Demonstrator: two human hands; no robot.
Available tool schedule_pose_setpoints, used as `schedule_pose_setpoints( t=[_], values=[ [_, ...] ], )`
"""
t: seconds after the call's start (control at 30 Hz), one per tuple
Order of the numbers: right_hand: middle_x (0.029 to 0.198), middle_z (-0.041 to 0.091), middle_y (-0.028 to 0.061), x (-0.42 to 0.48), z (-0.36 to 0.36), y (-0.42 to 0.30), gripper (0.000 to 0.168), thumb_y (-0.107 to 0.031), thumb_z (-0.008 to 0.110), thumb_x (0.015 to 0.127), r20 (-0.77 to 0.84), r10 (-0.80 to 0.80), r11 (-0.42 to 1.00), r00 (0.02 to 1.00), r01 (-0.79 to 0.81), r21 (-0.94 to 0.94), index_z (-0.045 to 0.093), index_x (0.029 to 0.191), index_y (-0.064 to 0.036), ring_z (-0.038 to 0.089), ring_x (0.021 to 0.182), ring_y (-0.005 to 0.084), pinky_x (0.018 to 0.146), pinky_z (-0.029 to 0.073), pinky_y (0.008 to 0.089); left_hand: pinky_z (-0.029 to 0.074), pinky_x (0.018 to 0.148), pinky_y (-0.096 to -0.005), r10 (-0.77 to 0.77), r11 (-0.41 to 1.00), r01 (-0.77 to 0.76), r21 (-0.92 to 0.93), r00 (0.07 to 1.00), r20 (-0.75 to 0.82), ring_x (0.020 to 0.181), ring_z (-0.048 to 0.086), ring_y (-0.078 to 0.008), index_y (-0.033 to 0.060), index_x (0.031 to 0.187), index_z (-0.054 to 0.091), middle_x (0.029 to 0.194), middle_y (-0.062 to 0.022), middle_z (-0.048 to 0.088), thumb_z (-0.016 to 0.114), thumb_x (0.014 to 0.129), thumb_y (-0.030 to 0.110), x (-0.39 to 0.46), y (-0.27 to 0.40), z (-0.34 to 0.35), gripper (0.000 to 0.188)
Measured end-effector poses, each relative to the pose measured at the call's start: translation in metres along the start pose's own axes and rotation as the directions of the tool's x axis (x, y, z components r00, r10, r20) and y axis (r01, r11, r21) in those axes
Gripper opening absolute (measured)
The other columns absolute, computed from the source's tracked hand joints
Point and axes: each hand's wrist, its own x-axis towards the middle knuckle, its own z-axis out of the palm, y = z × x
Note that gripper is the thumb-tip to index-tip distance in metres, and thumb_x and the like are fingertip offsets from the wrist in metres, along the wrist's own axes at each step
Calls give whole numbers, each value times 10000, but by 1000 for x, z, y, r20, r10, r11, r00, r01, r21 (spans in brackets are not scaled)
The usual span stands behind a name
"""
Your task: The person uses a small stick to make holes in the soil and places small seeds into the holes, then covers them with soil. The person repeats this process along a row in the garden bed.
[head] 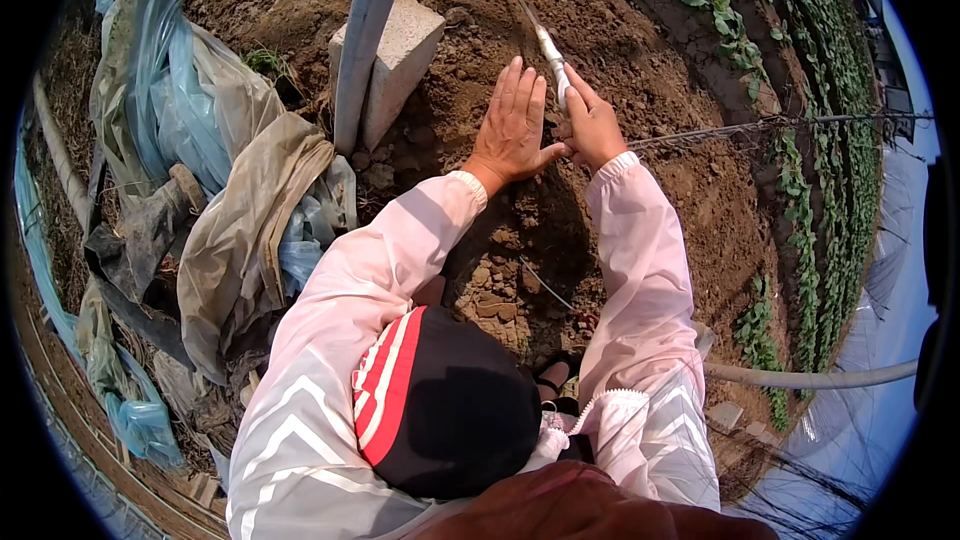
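Observation:
My right hand point(596, 124) grips the end of a white handle on a hand tool point(551, 52), whose thin metal shank bends at its far end. The tool's head lies at the top edge against brown soil, so its exact kind is hard to make out. Just left of the handle, my left hand point(514, 120) is held flat, back upward, with fingers stretched out and nothing in it. Its thumb reaches over to the fingers of my right hand. Loose, cloddy soil point(637, 82) lies beneath both hands.
A concrete block point(405, 52) stands behind a grey metal pipe point(371, 30) on the left. Crumpled plastic sheeting point(240, 187) is heaped farther left. To the right, a wire-wrapped rod point(705, 133) and a curved pipe point(810, 377) run toward rows of green plants point(832, 202).

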Motion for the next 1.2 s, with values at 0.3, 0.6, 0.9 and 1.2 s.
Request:
schedule_pose_setpoints(
  t=[0.3,0.6,0.9,1.2],
  values=[
    [721,427,-78,-162,-24,28,513,-223,438,1103,56,194,956,979,-202,214,344,1607,-192,353,509,36,443,293,221,291,1210,-528,-27,997,26,-71,1000,-5,1459,296,-461,-62,1448,364,1449,-256,407,334,994,703,-10,-7,4,889],
    [697,463,-67,-189,-44,14,505,-266,451,1103,-56,81,994,995,-76,84,383,1584,-126,342,492,29,440,301,210,288,1209,-526,-45,999,45,8,999,-13,1427,302,-439,-50,1442,349,1423,-231,398,355,997,679,-13,-10,1,854],
    [734,477,-43,-37,-2,-16,466,-243,455,1096,127,32,998,991,-37,45,441,1562,-227,409,533,48,460,356,232,297,1194,-582,-6,1000,5,-11,994,-106,1337,372,-431,-23,1357,395,1333,-216,434,337,1014,644,-9,-11,10,753],
    [776,496,-82,-129,-19,17,464,-194,455,1099,106,39,992,994,-51,113,440,1559,-141,402,585,14,515,338,198,313,1174,-584,4,998,-11,-56,992,-125,1304,405,-430,-3,1299,427,1281,-216,467,341,1026,629,-11,-9,4,694]
  ],
)
